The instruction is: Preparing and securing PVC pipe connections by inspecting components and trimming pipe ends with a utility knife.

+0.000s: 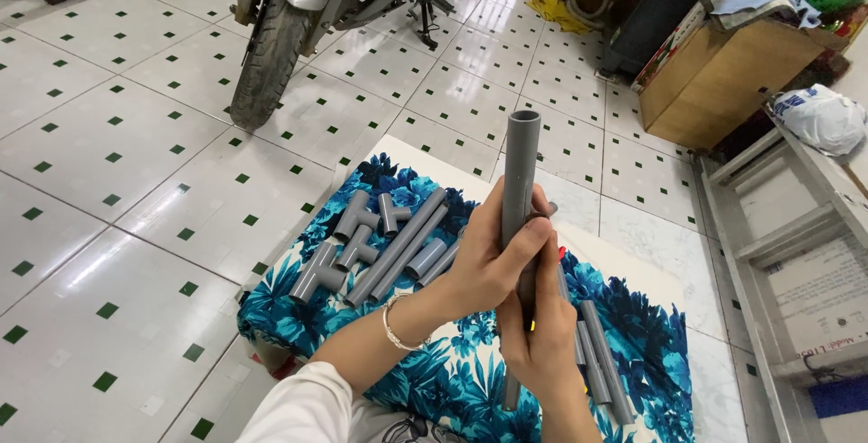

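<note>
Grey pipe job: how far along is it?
Done: nothing visibly joined yet. In hand: left hand and right hand grip one upright grey pipe. Left: tee fittings and cut pipe lengths lie loose on the blue floral cloth.

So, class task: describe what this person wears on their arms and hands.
Both hands are bare, no gloves. The left hand has a thin silver bracelet at the wrist and a white sleeve further up. The right hand shows no jewellery or sleeve.
</note>
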